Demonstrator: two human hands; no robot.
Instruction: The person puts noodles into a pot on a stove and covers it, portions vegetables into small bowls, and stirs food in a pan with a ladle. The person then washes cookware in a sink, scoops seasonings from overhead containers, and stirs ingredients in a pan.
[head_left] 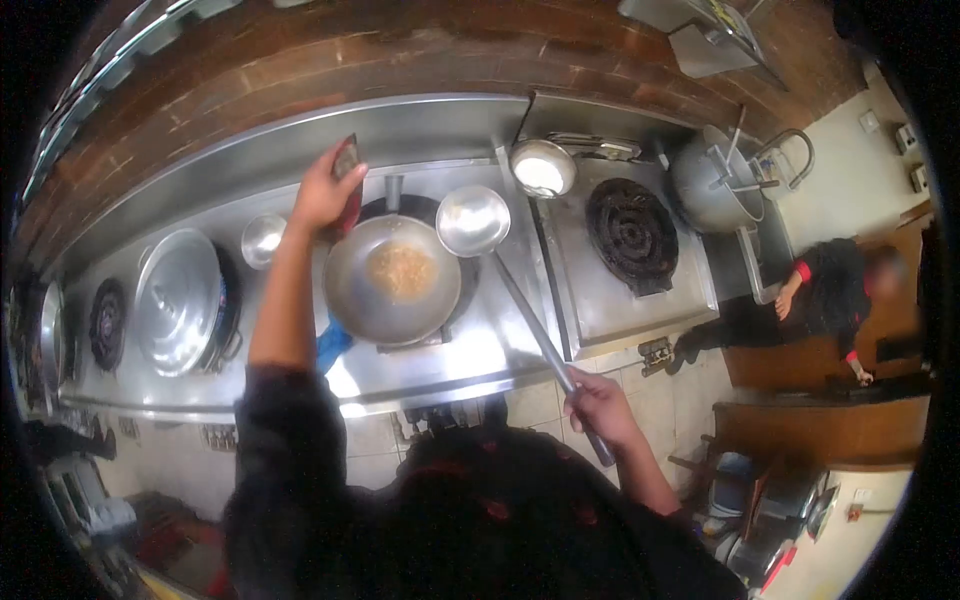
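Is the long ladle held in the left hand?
No, the right hand grips the ladle by its handle.

A reddish-brown brick wall (pixel 450 60) curves across 12 o'clock, above a long grey stainless-steel splashback (pixel 430 125). Below it, a shiny stainless-steel surface (pixel 500 350) stretches from 9 o'clock through the middle, with bright white glare near its front edge at 8 o'clock. A curved, shiny metal strip (pixel 110 70) runs along 10 o'clock. At 2 o'clock stands a plain cream wall (pixel 845 150) carrying 2 small white boxes (pixel 906 138). Pale square floor tiles (pixel 670 395) show at 4 and 7 o'clock; a flat brown panel (pixel 830 430) lies beyond them at 4.
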